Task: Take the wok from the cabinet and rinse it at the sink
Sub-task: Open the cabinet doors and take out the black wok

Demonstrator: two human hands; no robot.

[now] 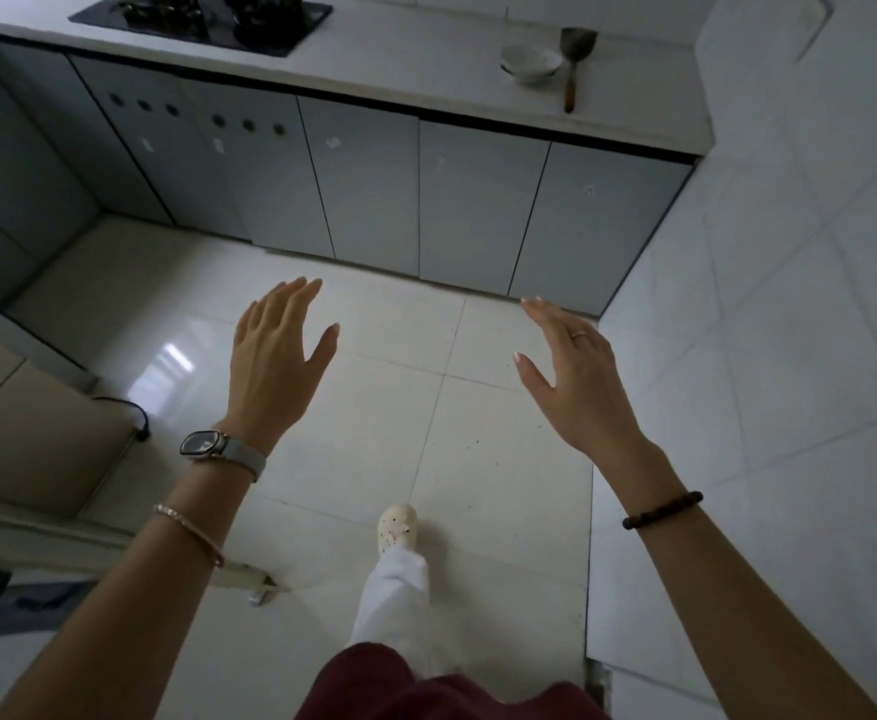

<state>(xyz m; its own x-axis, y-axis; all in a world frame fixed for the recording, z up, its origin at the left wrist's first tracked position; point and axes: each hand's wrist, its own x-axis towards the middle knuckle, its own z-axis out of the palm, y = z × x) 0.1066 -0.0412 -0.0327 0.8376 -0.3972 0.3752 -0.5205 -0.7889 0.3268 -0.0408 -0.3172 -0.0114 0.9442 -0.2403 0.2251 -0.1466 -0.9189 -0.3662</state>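
Above the floor, both hands (left hand [275, 356], right hand [576, 379]) spread, empty.

Two hands [275, 356] [576, 379], one bowl [530, 62], one spatula [573, 70], one stove [296, 24].

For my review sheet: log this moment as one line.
left hand: open, empty | right hand: open, empty | cabinet doors: closed | wok: not in view
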